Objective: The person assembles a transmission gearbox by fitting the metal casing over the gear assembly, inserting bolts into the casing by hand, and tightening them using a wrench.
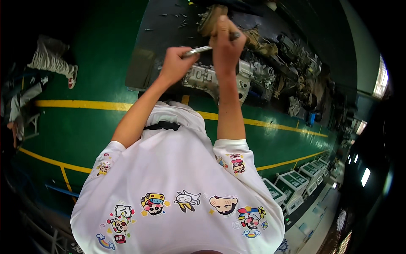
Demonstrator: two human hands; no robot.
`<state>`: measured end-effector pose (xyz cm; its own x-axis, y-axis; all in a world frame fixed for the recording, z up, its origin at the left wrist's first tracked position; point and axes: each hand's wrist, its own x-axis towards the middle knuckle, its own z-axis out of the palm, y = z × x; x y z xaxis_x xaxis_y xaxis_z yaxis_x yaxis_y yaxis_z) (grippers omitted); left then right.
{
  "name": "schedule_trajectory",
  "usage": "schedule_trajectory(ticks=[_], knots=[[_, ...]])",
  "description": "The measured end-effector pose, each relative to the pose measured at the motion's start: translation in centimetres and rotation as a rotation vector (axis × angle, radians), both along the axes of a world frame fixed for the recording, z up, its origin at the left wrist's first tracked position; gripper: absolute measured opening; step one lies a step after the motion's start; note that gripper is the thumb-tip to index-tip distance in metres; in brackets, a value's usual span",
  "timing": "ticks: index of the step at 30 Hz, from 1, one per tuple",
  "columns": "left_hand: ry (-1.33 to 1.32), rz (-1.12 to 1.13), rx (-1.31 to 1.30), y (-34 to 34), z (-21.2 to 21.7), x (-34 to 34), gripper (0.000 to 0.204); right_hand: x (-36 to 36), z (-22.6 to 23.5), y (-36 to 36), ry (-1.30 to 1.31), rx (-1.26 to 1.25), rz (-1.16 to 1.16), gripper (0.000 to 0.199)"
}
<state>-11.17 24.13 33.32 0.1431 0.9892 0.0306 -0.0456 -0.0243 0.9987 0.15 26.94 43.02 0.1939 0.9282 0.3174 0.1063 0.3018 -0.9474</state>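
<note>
My left hand (175, 65) is closed around one end of a shiny metal bar-shaped tool (198, 51); its exact kind is hidden by my fingers. The bar runs rightward into my right hand (228, 46), which is a closed fist with the thumb on top. Past that fist a dark end of the tool pokes out. Just beyond my right hand stands a brownish, round metal part (207, 21), partly covered by my fingers. Below both hands lies a silver engine casting (201, 78) with several openings, near the bench's close edge.
The dark workbench (141, 63) carries several small bolts (182, 23) at its far left. Brown and grey engine parts (262, 44) crowd its right side. Another person's leg (53, 59) shows at left on the green floor (97, 80). White-and-green boxes (292, 182) line the lower right.
</note>
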Motion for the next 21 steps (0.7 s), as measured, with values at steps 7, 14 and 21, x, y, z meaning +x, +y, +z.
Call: schedule_trajectory(ticks=[7,14,21], knots=[[-0.269,-0.036,0.148,10.5,-3.2,3.6,0.026,-3.5,0.2,-0.6,-0.028,0.164,-0.11,0.032],[-0.324,-0.383,0.125,7.1,-4.0,12.1,0.025,-0.1,-1.4,0.6,-0.312,0.119,-0.512,0.037],[-0.157,-0.422,0.272,1.8,-2.0,12.9,0.037,2.2,1.6,0.1,0.036,-0.151,-0.022,0.051]])
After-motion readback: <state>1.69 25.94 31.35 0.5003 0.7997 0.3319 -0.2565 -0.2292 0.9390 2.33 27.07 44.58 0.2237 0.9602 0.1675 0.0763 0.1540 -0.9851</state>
